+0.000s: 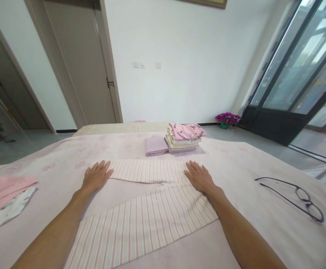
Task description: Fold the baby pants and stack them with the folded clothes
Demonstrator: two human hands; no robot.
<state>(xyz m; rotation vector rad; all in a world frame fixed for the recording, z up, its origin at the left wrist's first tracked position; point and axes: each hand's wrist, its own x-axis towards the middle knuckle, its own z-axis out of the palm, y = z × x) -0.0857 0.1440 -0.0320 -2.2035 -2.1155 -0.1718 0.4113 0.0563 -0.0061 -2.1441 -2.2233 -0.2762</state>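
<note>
A pair of striped trousers (148, 216), cream with pink lines, lies spread on the pale pink cloth (129, 147), its waist to the right and its legs pointing left. My left hand (97, 175) rests flat with fingers apart on the cuff end of the far leg. At the waist end, my right hand (199, 175) presses down flat, fingers spread. Neither hand grips the fabric. The near leg runs toward the lower left, and my left forearm covers part of its edge.
Beyond the trousers sit a folded lilac garment (156, 145) and a stack of folded clothes (183, 137) with a pink printed top. Eyeglasses (297, 198) lie on the right. Pink clothing (7, 194) and a white piece (15, 207) lie at the left edge.
</note>
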